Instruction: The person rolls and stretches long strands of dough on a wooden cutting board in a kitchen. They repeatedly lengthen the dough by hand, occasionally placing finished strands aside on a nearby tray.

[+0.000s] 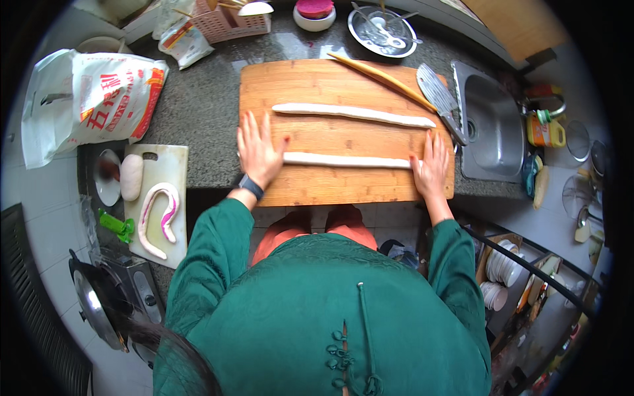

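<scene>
Across the near half of a bamboo cutting board (322,188) lies a long white dough rope (346,160). My left hand (260,152) rests flat over its left end, with the thumb apart from the fingers. At the other end, my right hand (431,166) is spread palm down, covering the rope's tip. Farther up the board lies a second white dough rope (354,114), untouched, its right end just above my right fingertips. Neither hand is wrapped around anything. Both rope ends under my palms are hidden.
Behind the ropes lie a wooden rolling pin (381,80) and a cleaver (441,96), beside a steel sink (495,128). A steel bowl (382,32) holds utensils. At left, a white cutting board (178,198) bears a dough log (132,177) and a bent dough strip with purple (144,222).
</scene>
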A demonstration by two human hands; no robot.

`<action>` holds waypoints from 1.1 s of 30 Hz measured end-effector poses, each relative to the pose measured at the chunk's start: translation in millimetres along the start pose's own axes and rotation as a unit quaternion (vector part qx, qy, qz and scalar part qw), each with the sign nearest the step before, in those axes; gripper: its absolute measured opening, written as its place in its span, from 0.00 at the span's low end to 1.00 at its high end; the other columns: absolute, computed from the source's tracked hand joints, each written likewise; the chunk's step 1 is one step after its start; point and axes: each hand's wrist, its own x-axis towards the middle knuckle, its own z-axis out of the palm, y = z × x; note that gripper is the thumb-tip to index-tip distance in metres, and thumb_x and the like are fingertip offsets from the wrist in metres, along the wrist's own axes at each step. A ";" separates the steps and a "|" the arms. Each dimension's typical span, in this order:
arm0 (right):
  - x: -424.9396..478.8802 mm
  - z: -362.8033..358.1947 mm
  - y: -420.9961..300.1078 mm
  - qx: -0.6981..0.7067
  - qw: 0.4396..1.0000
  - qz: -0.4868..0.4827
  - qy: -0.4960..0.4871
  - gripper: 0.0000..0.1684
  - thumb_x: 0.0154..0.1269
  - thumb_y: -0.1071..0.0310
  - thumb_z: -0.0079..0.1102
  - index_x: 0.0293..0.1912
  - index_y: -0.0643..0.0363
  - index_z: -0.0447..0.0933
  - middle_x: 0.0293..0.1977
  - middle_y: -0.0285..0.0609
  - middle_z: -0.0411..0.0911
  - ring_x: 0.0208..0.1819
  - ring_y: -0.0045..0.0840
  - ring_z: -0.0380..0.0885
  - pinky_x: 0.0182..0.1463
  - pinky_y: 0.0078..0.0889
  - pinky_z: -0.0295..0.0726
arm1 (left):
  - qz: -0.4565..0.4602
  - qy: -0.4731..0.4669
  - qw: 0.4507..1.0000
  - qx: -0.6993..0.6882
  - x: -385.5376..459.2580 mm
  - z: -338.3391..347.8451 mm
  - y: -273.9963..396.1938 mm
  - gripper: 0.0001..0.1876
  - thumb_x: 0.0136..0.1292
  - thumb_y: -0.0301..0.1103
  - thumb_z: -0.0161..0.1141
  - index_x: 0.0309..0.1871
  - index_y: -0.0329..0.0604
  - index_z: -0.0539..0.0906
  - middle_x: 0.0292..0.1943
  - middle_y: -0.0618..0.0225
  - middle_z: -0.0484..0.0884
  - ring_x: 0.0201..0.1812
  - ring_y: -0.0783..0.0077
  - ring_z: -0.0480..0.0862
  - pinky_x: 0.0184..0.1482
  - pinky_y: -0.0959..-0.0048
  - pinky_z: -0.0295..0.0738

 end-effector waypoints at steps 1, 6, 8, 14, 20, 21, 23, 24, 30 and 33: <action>14.9 6.0 -0.8 -0.005 1.000 0.009 0.021 0.44 0.72 0.45 0.58 0.78 0.54 0.57 0.78 0.55 0.55 0.80 0.48 0.51 0.80 0.59 0.46 | -0.014 0.048 0.998 -0.030 17.5 5.0 -9.1 0.41 0.74 0.61 0.49 0.79 0.41 0.62 0.79 0.37 0.56 0.81 0.42 0.52 0.80 0.45 0.44; -64.7 -2.7 19.3 0.013 1.000 -0.023 -0.012 0.39 0.72 0.45 0.57 0.76 0.50 0.64 0.76 0.54 0.58 0.78 0.52 0.53 0.79 0.62 0.48 | 0.142 -0.137 0.975 -0.100 -70.0 -29.2 -30.1 0.37 0.71 0.54 0.57 0.78 0.46 0.67 0.80 0.39 0.54 0.81 0.41 0.52 0.79 0.42 0.44; -74.5 -6.5 21.8 0.001 0.999 -0.005 -0.034 0.40 0.71 0.45 0.58 0.76 0.50 0.64 0.77 0.54 0.56 0.79 0.53 0.52 0.79 0.63 0.46 | 0.148 -0.164 0.970 -0.097 -87.0 -38.4 -28.6 0.36 0.67 0.49 0.62 0.76 0.46 0.69 0.79 0.40 0.55 0.81 0.38 0.53 0.79 0.39 0.43; 35.8 16.0 26.0 -0.038 0.996 0.023 0.080 0.44 0.73 0.43 0.55 0.79 0.52 0.57 0.79 0.50 0.53 0.81 0.48 0.47 0.80 0.63 0.44 | 0.093 -0.003 0.995 -0.048 31.1 -1.4 -31.1 0.37 0.74 0.56 0.52 0.78 0.43 0.65 0.79 0.43 0.56 0.81 0.43 0.52 0.80 0.45 0.43; -43.2 0.5 37.3 0.018 0.999 0.000 -0.035 0.43 0.73 0.44 0.55 0.78 0.54 0.58 0.78 0.47 0.57 0.81 0.44 0.49 0.81 0.61 0.39 | 0.138 -0.098 0.984 -0.063 -32.9 -14.4 -38.6 0.40 0.71 0.58 0.56 0.79 0.44 0.63 0.80 0.47 0.56 0.81 0.44 0.53 0.80 0.44 0.44; -59.4 -1.9 38.7 0.029 0.999 -0.002 -0.044 0.42 0.74 0.44 0.54 0.78 0.54 0.58 0.78 0.47 0.58 0.81 0.43 0.49 0.81 0.60 0.38 | 0.139 -0.107 0.982 -0.062 -54.8 -18.8 -45.1 0.41 0.70 0.57 0.58 0.79 0.45 0.63 0.81 0.47 0.55 0.81 0.43 0.52 0.80 0.43 0.43; -66.8 -3.7 44.1 0.018 0.999 -0.006 -0.050 0.42 0.75 0.43 0.52 0.78 0.55 0.58 0.78 0.46 0.57 0.82 0.42 0.48 0.81 0.60 0.36 | 0.109 -0.144 0.979 -0.092 -77.0 -32.8 -39.9 0.43 0.69 0.55 0.60 0.80 0.43 0.60 0.83 0.47 0.48 0.83 0.43 0.45 0.80 0.41 0.36; -60.7 -3.2 43.4 0.010 0.999 -0.012 -0.049 0.42 0.76 0.42 0.49 0.78 0.55 0.57 0.79 0.45 0.56 0.82 0.41 0.47 0.82 0.59 0.35 | 0.088 -0.130 0.984 -0.079 -80.5 -37.0 -34.4 0.44 0.69 0.55 0.60 0.81 0.42 0.59 0.83 0.47 0.47 0.83 0.43 0.44 0.80 0.41 0.34; -20.0 -16.1 -43.1 0.125 0.987 -0.087 -0.047 0.44 0.75 0.43 0.54 0.79 0.55 0.56 0.79 0.46 0.55 0.82 0.44 0.47 0.81 0.63 0.36 | 0.106 -0.195 0.969 -0.106 -85.2 -36.3 58.3 0.44 0.68 0.55 0.58 0.77 0.32 0.61 0.79 0.42 0.56 0.81 0.43 0.52 0.79 0.37 0.38; -37.7 -20.0 -108.1 0.146 0.964 -0.180 -0.130 0.46 0.70 0.47 0.62 0.78 0.54 0.57 0.78 0.47 0.57 0.81 0.46 0.49 0.80 0.65 0.41 | 0.130 -0.136 0.969 -0.161 -92.6 -22.4 71.1 0.44 0.68 0.58 0.59 0.78 0.37 0.62 0.80 0.48 0.57 0.81 0.45 0.52 0.78 0.36 0.40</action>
